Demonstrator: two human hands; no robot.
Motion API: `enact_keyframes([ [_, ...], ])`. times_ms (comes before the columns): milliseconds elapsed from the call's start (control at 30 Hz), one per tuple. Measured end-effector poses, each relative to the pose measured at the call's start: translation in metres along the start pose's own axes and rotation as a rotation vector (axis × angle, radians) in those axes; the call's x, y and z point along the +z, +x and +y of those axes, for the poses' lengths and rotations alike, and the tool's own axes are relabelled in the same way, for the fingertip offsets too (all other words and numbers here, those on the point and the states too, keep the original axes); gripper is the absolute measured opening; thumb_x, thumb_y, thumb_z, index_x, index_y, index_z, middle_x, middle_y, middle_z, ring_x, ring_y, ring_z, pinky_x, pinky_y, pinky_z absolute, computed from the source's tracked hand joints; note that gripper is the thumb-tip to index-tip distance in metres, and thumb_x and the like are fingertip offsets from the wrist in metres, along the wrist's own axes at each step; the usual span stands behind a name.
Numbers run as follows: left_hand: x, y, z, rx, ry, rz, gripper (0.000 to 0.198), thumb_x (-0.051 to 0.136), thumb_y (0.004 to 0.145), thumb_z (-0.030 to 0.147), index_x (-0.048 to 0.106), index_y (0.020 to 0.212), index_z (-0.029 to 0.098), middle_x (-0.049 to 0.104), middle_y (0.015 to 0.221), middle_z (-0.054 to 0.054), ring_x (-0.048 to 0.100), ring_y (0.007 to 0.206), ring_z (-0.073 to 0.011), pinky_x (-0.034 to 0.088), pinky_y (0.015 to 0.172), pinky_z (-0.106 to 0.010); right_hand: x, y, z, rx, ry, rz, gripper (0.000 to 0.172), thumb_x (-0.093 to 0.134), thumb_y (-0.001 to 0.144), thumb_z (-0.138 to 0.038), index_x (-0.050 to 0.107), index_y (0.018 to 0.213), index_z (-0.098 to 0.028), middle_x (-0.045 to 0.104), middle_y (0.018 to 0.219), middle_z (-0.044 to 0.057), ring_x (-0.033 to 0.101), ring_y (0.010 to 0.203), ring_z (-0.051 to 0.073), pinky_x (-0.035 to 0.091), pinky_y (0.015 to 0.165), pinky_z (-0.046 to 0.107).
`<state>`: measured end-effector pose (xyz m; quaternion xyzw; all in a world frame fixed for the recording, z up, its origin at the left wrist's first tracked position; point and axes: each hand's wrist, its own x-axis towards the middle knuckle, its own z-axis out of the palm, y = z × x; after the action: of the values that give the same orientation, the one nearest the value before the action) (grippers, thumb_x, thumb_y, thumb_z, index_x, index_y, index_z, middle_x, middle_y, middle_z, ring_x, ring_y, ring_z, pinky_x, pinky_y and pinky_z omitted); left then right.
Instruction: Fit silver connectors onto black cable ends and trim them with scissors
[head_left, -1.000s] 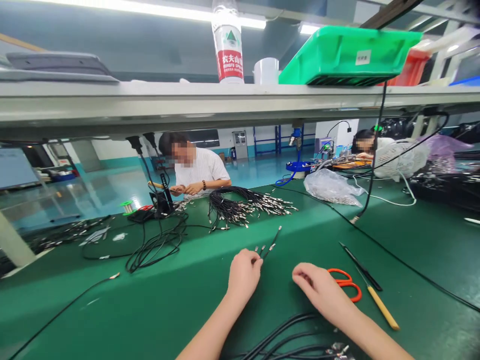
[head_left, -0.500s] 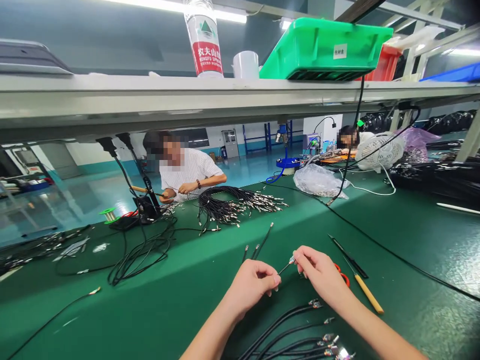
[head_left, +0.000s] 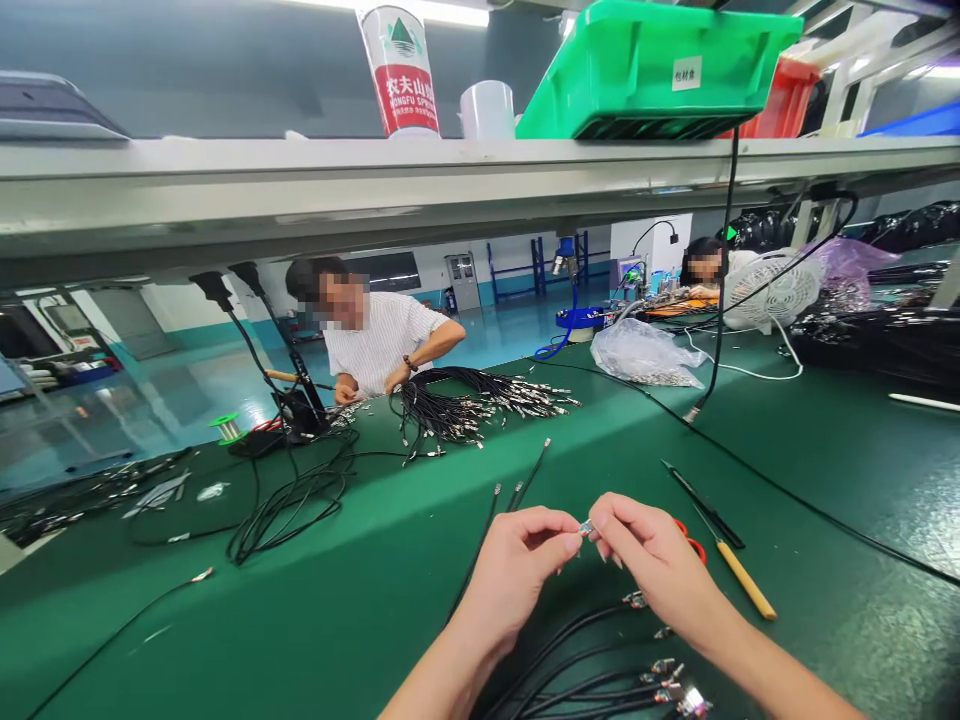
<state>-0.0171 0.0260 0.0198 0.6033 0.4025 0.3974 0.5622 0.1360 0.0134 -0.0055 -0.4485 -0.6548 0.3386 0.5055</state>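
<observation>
My left hand (head_left: 517, 570) and my right hand (head_left: 652, 560) meet above the green bench mat (head_left: 315, 620), their fingertips pinching a small metal connector (head_left: 586, 527) from both sides. Any wire on it is hidden by my fingers. Below my hands lies a group of black cables with metal ends (head_left: 577, 665). Thin black cables (head_left: 525, 480) run just beyond my left hand. Orange scissors (head_left: 691, 542) lie partly hidden by my right hand, close to a yellow-handled tool (head_left: 746, 580) and a black-handled tool (head_left: 703, 510).
Across the bench, a co-worker (head_left: 382, 345) works beside a large bundle of black cables with metal ends (head_left: 480, 405). A soldering stand (head_left: 300, 410), a plastic bag (head_left: 645, 352) and a white fan (head_left: 772, 295) stand farther off. An overhead shelf (head_left: 450, 190) spans the view.
My left hand has risen and moved right, and it now pinches the connector with my right hand. Earlier, only my right hand held it. The view has shifted slightly.
</observation>
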Motion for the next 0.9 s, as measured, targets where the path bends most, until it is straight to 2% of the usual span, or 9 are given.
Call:
enact_keyframes([
  [333,-0.002,0.0,-0.002,-0.016,-0.053,-0.016,0.013,0.065,0.067,0.021,0.067,0.074,0.011,0.052,0.063,0.0,0.034,0.058,-0.0082,0.026,0.054,-0.021,-0.001,0.0,0.008,-0.075,0.048,-0.036,0.03,0.039,0.089,-0.029,0.047,0.062,-0.018,0.045,0.062,-0.002,0.041,0.059,0.012,0.033,0.056,0.022],
  [533,-0.003,0.001,-0.004,-0.019,-0.064,-0.021,0.013,0.064,0.068,0.021,0.067,0.074,0.01,0.05,0.062,0.0,0.033,0.057,-0.0079,0.024,0.053,-0.021,-0.001,0.001,0.01,-0.052,0.074,-0.043,0.031,0.04,0.088,-0.03,0.046,0.061,-0.017,0.045,0.059,-0.002,0.041,0.058,0.012,0.032,0.055,0.022],
  [900,-0.004,0.002,-0.003,0.0,-0.125,-0.083,0.01,0.064,0.068,0.02,0.066,0.07,0.011,0.046,0.058,0.002,0.028,0.054,-0.0068,0.02,0.05,-0.021,0.003,0.004,0.016,0.041,0.306,-0.087,0.027,0.044,0.086,-0.031,0.049,0.064,-0.016,0.047,0.057,-0.002,0.041,0.055,0.011,0.032,0.053,0.022],
])
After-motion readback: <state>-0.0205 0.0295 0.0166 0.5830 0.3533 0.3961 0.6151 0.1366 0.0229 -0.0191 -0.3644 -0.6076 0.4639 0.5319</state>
